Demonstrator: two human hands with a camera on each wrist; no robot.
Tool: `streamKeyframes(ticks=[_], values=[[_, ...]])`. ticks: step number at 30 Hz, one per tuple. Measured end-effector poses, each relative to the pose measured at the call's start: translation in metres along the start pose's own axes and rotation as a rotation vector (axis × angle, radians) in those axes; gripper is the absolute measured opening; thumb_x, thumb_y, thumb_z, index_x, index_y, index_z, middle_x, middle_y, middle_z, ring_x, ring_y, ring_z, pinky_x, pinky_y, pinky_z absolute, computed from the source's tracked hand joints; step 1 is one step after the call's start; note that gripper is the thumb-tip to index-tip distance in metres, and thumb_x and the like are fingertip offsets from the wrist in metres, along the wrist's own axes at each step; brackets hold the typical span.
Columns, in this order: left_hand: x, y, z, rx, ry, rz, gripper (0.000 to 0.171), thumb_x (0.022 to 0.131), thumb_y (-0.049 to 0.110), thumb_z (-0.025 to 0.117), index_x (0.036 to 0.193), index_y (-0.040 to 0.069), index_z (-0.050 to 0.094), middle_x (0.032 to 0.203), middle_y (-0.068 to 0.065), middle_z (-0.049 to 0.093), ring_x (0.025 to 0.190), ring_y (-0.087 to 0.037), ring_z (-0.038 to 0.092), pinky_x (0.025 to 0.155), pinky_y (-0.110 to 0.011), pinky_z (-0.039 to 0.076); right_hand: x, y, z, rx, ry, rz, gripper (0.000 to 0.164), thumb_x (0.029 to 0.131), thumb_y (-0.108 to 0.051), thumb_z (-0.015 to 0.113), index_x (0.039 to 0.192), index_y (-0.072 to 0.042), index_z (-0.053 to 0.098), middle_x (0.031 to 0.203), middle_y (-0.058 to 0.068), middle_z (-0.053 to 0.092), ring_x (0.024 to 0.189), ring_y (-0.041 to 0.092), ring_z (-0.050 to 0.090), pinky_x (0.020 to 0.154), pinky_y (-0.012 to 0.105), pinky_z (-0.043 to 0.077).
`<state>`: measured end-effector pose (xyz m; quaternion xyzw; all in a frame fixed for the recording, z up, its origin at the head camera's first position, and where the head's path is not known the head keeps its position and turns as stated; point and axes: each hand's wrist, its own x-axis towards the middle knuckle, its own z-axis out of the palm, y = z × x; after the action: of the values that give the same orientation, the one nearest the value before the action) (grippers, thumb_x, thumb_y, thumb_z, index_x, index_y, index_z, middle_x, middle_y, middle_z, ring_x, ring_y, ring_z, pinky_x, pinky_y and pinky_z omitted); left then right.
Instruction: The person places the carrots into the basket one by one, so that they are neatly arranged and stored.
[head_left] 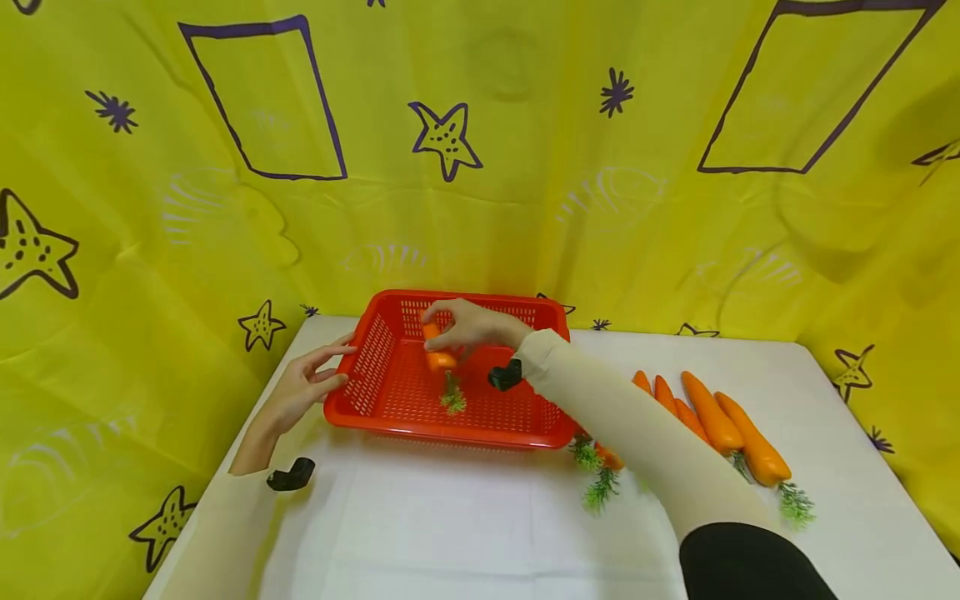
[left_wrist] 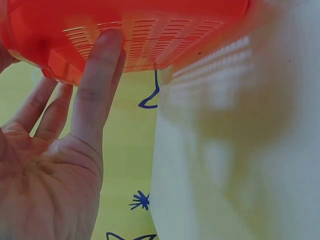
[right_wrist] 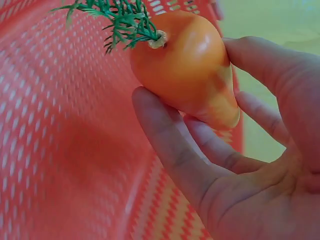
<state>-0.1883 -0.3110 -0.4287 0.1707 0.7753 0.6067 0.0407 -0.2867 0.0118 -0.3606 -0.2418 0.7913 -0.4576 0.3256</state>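
My right hand point(head_left: 476, 323) grips a carrot point(head_left: 440, 360) with a green leafy top, inside the red plastic basket point(head_left: 450, 430). In the right wrist view the carrot's thick end point(right_wrist: 182, 55) faces the camera, thumb on one side and fingers on the other. The basket floor lies beneath it. At the basket's left end is my left hand point(head_left: 296, 385), its fingers extended along the rim. Seen from the left wrist, the index finger point(left_wrist: 97, 85) lies straight against the slotted side wall point(left_wrist: 170, 40).
Several more carrots point(head_left: 712, 417) with leafy tops lie on the white table point(head_left: 420, 533) to the right, partly hidden by my right sleeve point(head_left: 630, 425). More leafy tops point(head_left: 600, 487) show by the basket's front right corner. A yellow patterned curtain point(head_left: 510, 233) surrounds the table.
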Motion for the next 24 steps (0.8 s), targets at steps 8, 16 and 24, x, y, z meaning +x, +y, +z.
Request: streamKeyframes(ticks=[8,16,24], values=[[-0.001,0.0,-0.001,-0.016,0.001,0.008,0.044,0.1,-0.003,0.06,0.142,-0.011,0.051,0.167,-0.019,0.027,0.135,-0.046,0.047,0.089,-0.027,0.057,0.046,0.015,0.035,0.037,0.004,0.055,0.053,0.094,-0.011,0.075,0.14,0.0,0.051,0.121,0.018,0.054,0.083,0.028,0.068,0.066,0.04,0.062],[0.001,0.001,0.002,-0.018,-0.006,-0.015,0.046,0.1,-0.001,0.06,0.145,-0.009,0.049,0.167,-0.017,0.027,0.134,-0.049,0.047,0.088,-0.031,0.058,0.059,0.024,0.053,0.076,0.006,0.081,0.052,0.093,-0.012,0.076,0.138,-0.001,0.052,0.117,0.015,0.053,0.072,0.026,0.069,0.068,0.043,0.063],[0.001,0.001,0.002,-0.009,0.008,-0.024,0.046,0.1,-0.002,0.06,0.144,-0.009,0.05,0.166,-0.018,0.028,0.136,-0.051,0.044,0.089,-0.028,0.057,0.068,0.022,0.063,0.165,-0.017,0.106,0.055,0.092,-0.003,0.076,0.14,0.0,0.05,0.107,0.018,0.059,0.075,0.029,0.069,0.07,0.041,0.063]])
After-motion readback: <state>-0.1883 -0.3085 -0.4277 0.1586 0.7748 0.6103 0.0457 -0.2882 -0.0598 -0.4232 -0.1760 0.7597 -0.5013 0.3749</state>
